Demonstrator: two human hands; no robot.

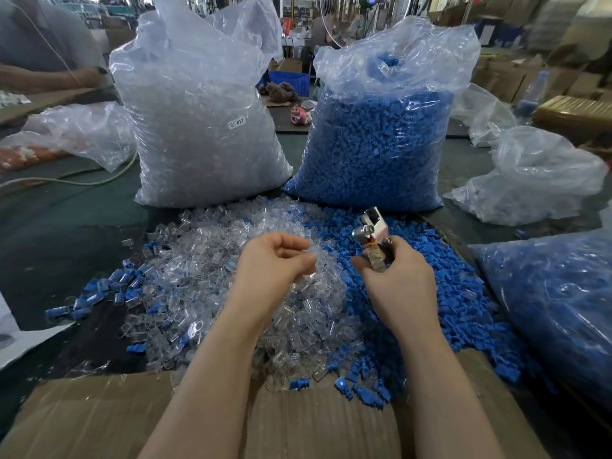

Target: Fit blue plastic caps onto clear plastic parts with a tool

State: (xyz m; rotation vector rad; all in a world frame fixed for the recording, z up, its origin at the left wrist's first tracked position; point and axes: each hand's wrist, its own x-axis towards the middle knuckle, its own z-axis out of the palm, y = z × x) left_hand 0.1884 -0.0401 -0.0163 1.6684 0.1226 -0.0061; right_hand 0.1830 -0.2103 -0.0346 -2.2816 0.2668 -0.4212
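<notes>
1. Two hands over the piles: right hand grips tool, metal head up.
2. Left hand curled, fingertips pinching a clear part.
3. Clear parts heaped beneath; blue caps to the right.
4. Behind: clear bag, blue bag.

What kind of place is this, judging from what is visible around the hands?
Probably a factory assembly bench. Two big sacks, one of clear parts and one of blue caps, stand behind loose piles, the right hand grips a metal tool, and another person works alongside.
</notes>
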